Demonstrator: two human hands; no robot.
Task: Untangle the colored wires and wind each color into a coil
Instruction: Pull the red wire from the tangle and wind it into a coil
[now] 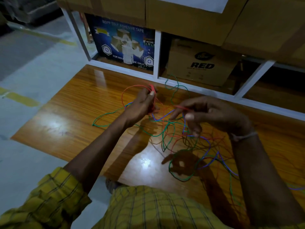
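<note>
Left hand (pixel 142 103) grips the red coil (pixel 152 96); right hand (pixel 212 113) pinches the red wire (pixel 181 107) running sideways between them, tangle (pixel 181 138) below mid-table.

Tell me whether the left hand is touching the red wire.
Touching. The head view shows the left hand gripping red wire turns wound around its fingers.
</note>
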